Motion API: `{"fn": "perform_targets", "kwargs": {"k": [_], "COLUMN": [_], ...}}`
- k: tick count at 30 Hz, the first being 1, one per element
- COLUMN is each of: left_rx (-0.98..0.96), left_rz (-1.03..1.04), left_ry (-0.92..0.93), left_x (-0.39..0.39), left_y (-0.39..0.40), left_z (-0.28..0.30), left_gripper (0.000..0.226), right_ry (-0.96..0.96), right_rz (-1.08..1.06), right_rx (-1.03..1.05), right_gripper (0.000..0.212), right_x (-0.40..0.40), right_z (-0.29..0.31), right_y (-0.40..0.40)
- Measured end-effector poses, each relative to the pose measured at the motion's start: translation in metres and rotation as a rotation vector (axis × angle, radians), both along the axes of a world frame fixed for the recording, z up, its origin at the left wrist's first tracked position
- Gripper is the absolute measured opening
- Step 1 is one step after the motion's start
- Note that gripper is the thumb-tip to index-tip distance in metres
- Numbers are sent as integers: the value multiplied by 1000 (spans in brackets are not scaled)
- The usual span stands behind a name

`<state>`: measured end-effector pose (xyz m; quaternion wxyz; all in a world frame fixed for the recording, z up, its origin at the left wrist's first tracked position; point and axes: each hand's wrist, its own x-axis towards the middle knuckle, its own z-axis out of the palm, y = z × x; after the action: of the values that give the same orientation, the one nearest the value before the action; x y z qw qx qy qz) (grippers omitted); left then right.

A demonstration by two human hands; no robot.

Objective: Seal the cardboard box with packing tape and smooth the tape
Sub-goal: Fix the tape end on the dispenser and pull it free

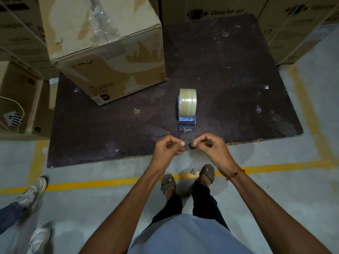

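A dark, scuffed board (pixel 229 70) lies flat on a grey concrete floor (pixel 293 198) marked with yellow lines. The cardboard box (pixel 108 57), its surface torn and patchy, stands at the board's far left corner, flaps closed. A tape dispenser (pixel 187 114) carrying a glossy clear roll sits near the middle of the near edge. Above that edge, left hand (pixel 168 146) and right hand (pixel 211 145) nearly meet, fingers curled, thumb and forefinger pinched; whether they grip tape cannot be told.

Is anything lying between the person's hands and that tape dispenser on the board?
Nothing visible. The tape dispenser stands on the dark board just beyond the left hand and right hand, with only bare board between. The box sits farther back to the left.
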<state>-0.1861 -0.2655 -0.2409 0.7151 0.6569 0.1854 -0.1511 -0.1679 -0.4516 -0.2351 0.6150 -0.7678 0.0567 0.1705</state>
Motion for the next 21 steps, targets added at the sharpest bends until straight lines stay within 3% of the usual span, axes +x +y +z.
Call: {"fn": "perform_targets", "kwargs": {"k": [7, 12, 21], "left_rx": [-44, -25, -78], "left_rz": [46, 19, 91], "left_ry": [31, 37, 130], "left_x": [-4, -2, 3], "left_y": [1, 3, -6], "left_z": [-2, 0, -3], "left_gripper": [6, 7, 15], "right_ry": [103, 148, 231], "right_rz": [-23, 9, -25], "right_rx": [113, 140, 92], "right_gripper": [21, 2, 13], "right_x": [2, 3, 5], "right_z": [5, 4, 3], "right_y": [0, 3, 5]}}
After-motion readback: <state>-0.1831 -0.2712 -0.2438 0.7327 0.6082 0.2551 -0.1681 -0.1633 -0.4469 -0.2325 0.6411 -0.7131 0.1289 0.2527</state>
